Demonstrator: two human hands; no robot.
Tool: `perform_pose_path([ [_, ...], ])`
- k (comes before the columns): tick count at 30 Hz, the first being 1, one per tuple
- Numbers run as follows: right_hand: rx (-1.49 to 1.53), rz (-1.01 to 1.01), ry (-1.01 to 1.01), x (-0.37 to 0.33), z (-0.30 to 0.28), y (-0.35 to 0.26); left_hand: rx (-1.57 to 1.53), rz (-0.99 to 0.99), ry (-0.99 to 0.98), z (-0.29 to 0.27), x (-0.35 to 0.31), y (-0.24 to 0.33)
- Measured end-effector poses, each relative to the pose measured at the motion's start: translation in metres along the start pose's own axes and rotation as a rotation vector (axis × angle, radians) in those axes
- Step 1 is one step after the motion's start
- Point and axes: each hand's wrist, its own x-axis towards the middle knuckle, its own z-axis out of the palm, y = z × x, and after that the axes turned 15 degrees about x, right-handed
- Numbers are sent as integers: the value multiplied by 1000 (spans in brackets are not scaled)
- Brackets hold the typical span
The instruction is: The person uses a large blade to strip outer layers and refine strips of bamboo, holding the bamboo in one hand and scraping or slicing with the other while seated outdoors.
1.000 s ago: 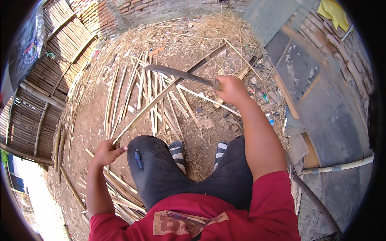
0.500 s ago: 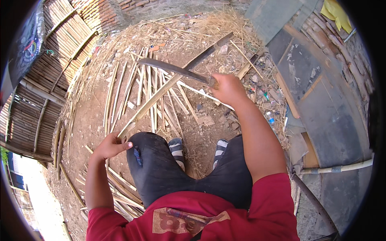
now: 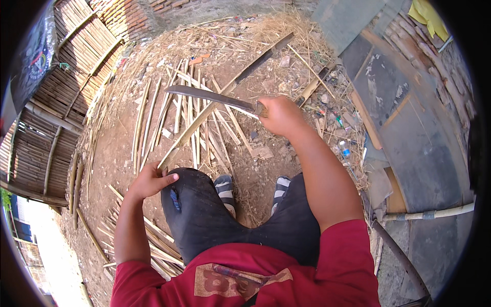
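My right hand (image 3: 279, 116) is wrapped round the handle of a machete (image 3: 209, 95), whose dark blade points left across a long split bamboo strip (image 3: 192, 132). The strip slants from my left knee up to the far right. Its near end is in my left hand (image 3: 153, 180), closed beside the knee with the thumb along the top. From this view I cannot tell whether the blade touches the bamboo or hovers over it. Under both lie several thin bamboo slats (image 3: 148, 120) on the dirt.
More slats (image 3: 158, 245) are heaped left of my thigh. Another split bamboo piece (image 3: 313, 87) lies right of the machete. A bamboo lattice (image 3: 84, 51) stands at the left, dark boards (image 3: 419, 143) at the right, and straw (image 3: 291, 30) at the back near a brick wall (image 3: 128, 18).
The machete and my right hand have moved slightly left and nearer to me. My left hand has shifted a little right and up, and the bamboo strip has moved slightly with it.
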Motion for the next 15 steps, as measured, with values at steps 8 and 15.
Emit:
perform_pose_path([
  [8,94,300,191,7,-33,48,309,-58,58,-11,-21,9],
  [15,-109,-24,-81,0,-1,-4,289,-27,81,4,-11,-3],
])
